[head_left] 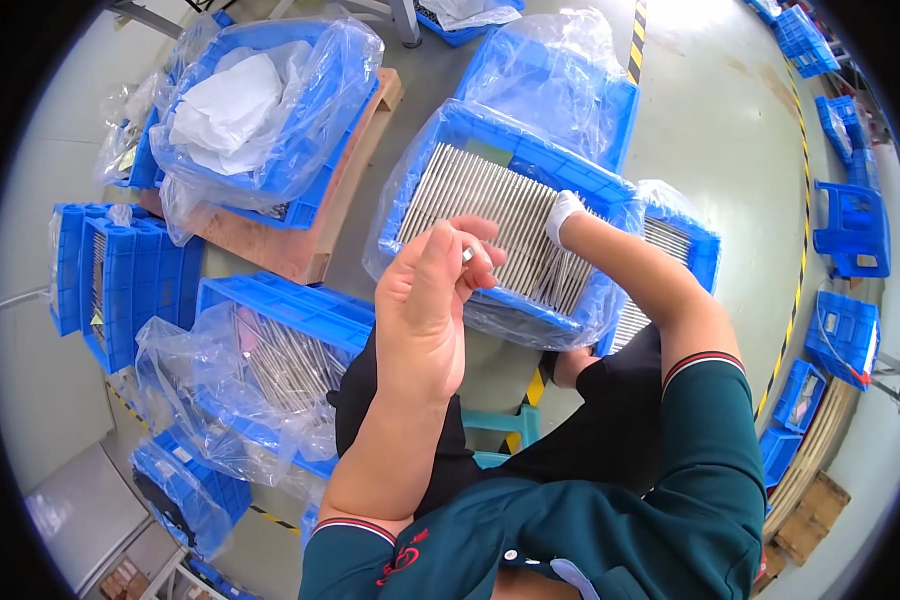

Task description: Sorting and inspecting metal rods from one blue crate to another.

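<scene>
Head view: your left hand (425,300) is raised in the middle of the picture with its back toward you, the fingers curled inward and the fingertips pinching a small silver metal piece (467,254), which shows just beside the knuckles; the hand is thus closed on that piece. Your right hand (563,215), in a white glove, reaches forward over the near right part of the blue plastic crate (530,150) directly ahead, and rests on the rows of thin silver metal rods (490,215) packed side by side inside it; whether its fingers are closed on a rod or lie loose cannot be told, since the hand is turned away and small. The crate is lined with a clear plastic bag whose edges fold out over the rim. A second blue crate holding loose metal rods (285,365) in clear plastic stands low at your left, near the left forearm. Farther left, a lined crate with white wrapping (235,100) sits on a wooden pallet (300,245). More blue crates stand along the right edge on the grey floor (710,110), beside a yellow and black striped line. Your dark green sleeves (705,420) enter from the lower edge.
</scene>
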### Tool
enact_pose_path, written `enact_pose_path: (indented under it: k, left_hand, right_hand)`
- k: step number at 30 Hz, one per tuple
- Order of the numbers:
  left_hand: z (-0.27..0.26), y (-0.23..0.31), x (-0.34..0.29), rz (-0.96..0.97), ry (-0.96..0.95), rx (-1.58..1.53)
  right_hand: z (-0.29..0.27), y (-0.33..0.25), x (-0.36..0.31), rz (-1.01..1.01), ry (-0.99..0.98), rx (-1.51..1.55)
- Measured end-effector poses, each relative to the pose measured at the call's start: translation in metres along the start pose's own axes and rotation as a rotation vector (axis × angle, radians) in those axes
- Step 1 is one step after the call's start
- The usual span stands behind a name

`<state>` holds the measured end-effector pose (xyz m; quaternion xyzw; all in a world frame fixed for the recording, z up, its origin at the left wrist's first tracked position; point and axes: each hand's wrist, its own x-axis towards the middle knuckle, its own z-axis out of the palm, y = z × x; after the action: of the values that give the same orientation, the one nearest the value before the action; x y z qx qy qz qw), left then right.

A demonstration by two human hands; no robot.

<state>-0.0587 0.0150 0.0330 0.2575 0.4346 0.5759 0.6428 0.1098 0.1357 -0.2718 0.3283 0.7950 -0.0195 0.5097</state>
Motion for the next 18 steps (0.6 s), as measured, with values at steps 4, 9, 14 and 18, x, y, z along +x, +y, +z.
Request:
enact_pose_path:
  k: [4, 9, 14, 18]
  left_hand:
    - [0.022, -0.009, 0.002, -0.029, -0.119, -0.088]
    - [0.025, -0.015, 0.0, -0.051, -0.149, -0.074]
    - [0.023, -0.019, -0.002, -0.062, -0.154, -0.075]
    - [0.021, -0.021, -0.003, -0.072, -0.155, -0.07]
  right_hand:
    - [0.029, 0.037, -0.078, -0.014, 0.112, -0.022]
    - [0.042, 0.048, -0.116, 0.016, 0.407, 0.091]
    - [0.082, 0.061, -0.137, 0.185, 0.721, 0.611]
    - [0.104, 0.047, -0.137, 0.212, 0.836, 0.701]
